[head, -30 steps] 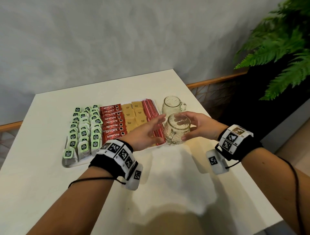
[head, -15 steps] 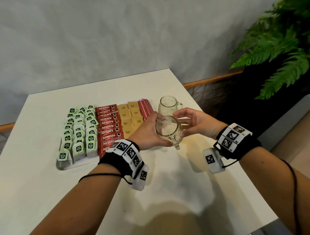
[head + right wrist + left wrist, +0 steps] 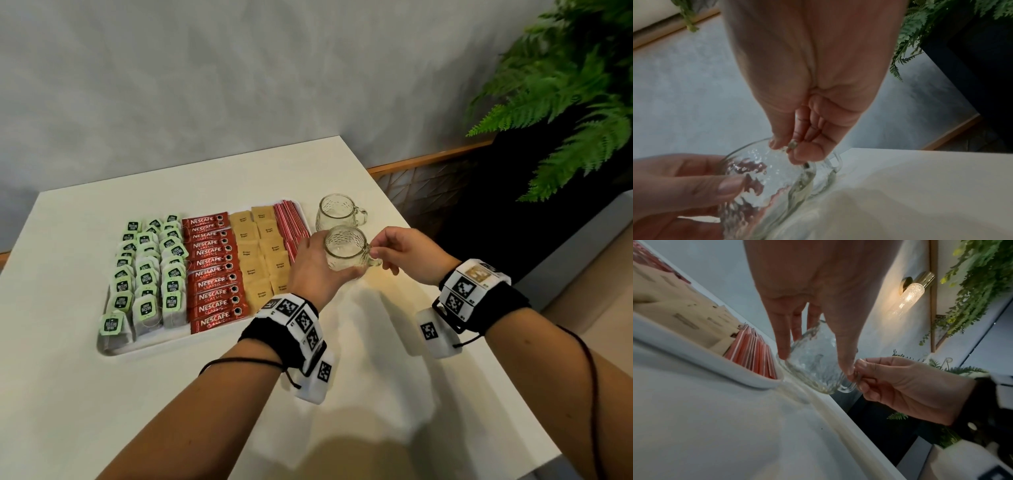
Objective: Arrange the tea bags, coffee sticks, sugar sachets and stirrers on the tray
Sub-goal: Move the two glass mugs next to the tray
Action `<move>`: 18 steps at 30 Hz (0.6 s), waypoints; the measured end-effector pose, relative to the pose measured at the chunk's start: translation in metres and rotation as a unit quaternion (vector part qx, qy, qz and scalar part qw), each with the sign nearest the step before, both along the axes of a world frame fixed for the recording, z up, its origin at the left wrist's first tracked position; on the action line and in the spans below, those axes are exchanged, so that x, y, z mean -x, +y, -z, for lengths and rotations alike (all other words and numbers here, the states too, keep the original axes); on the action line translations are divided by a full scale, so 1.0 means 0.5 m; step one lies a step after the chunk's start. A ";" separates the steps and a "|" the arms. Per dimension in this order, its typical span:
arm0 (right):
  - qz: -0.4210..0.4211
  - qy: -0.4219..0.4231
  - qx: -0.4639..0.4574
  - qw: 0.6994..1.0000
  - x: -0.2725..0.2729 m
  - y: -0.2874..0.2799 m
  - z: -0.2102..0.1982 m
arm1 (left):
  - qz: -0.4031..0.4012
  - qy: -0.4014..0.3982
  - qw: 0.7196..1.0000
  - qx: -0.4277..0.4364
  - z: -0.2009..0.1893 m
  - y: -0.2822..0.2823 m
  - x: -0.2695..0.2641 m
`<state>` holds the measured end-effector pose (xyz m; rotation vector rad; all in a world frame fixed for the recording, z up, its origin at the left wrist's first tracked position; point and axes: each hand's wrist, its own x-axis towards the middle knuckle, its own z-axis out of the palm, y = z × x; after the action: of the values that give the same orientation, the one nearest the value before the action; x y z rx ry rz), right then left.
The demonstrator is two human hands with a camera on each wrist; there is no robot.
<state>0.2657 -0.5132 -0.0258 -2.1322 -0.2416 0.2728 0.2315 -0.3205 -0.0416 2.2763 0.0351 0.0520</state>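
A white table [image 3: 171, 394] fills the lower half of the head view, its far edge against a mottled grey wall [image 3: 205, 85]. At two o'clock a green fern [image 3: 565, 89] hangs over a dark planter [image 3: 479, 219], beside a wooden rail [image 3: 428, 161] running along the wall's foot. In the left wrist view, a lit wall lamp [image 3: 910, 293] with a brass base glows at one o'clock.

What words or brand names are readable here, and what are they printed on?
"NESCAFE CLASSIC": red coffee sticks on the tray.
"Brown Sugar": tan sugar sachets.
Green tea bag tags: white lettering, too blurred to read.
Wristband markers: patterns with tiny illegible characters.
Red stirrers: nothing legible.
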 end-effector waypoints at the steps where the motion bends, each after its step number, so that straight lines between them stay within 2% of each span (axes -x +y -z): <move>1: 0.005 -0.008 0.017 1.000 -0.006 -0.004 0.002 | 0.008 0.006 1.000 -0.001 0.007 0.001 -0.004; 18: -0.008 0.001 0.022 1.000 -0.077 -0.031 0.048 | -0.001 0.002 0.999 -0.036 0.029 -0.007 -0.028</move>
<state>0.3041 -0.5285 -0.0500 -2.1735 -0.2542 0.2929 0.2456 -0.3240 -0.0563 2.3493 0.0389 0.0495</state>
